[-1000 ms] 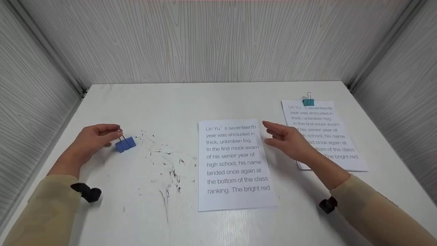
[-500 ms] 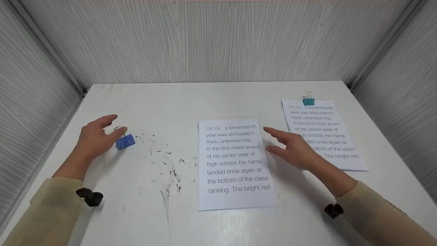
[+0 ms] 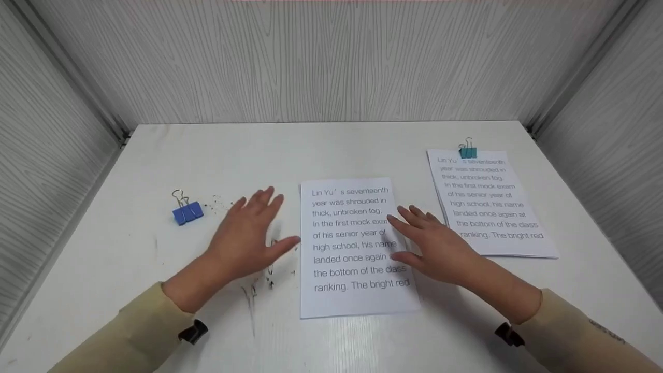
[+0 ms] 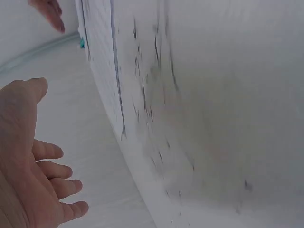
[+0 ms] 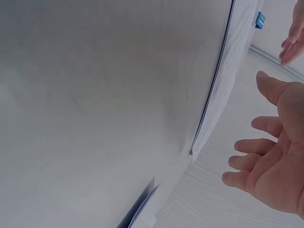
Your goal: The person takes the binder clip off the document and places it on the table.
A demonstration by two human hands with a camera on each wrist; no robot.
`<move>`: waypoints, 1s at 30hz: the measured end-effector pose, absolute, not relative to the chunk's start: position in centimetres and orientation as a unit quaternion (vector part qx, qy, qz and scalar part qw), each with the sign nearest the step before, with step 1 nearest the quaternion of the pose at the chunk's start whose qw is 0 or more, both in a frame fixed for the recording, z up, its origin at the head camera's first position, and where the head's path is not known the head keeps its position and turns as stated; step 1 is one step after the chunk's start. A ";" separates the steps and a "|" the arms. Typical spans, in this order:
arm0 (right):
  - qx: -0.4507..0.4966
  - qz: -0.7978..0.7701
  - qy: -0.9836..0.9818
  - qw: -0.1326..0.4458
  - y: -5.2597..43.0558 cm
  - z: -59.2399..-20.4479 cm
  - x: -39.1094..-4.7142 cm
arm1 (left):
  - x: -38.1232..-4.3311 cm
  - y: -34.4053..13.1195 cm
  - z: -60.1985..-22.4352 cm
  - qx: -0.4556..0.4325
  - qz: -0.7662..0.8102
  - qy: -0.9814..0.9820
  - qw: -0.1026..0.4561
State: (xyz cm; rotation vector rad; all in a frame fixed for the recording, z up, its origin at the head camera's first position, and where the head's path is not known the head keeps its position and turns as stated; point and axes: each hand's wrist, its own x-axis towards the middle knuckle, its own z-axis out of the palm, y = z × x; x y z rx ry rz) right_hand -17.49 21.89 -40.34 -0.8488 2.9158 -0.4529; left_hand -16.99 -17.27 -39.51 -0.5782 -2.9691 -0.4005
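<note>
A stack of printed paper (image 3: 357,238) lies on the table between my hands. My left hand (image 3: 243,238), fingers spread and holding nothing, is just left of the stack, its thumb tip at the left edge in the head view. My right hand (image 3: 435,243) overlaps the stack's right edge there, also with spread fingers and nothing held; the right wrist view shows its palm and separated fingers (image 5: 244,162). A blue binder clip (image 3: 187,212) stands on the table left of my left hand, its wire handles up.
At the right lies a second printed stack (image 3: 492,204) with a teal binder clip (image 3: 468,152) on its top edge. Dark scuff marks (image 3: 250,300) streak the white table (image 3: 331,150). Wood-grain panels (image 3: 331,62) enclose the back and sides.
My left hand has let go of the blue binder clip and moved right to the paper stack. The right hand has shifted slightly down and left over the stack's edge, fingers spreading.
</note>
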 end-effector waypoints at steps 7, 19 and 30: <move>-0.306 -0.090 0.946 0.053 21.2 -40.5 -16.3 | -14.4 -13.4 -40.6 -0.246 -0.070 -0.966 -0.039; -0.336 -0.039 0.937 0.090 20.8 -41.1 -15.6 | -13.3 -11.6 -42.1 -0.281 -0.062 -0.954 -0.082; -0.328 -0.047 0.935 0.124 20.5 -41.2 -16.3 | -13.9 -11.8 -42.4 -0.276 -0.065 -0.951 -0.122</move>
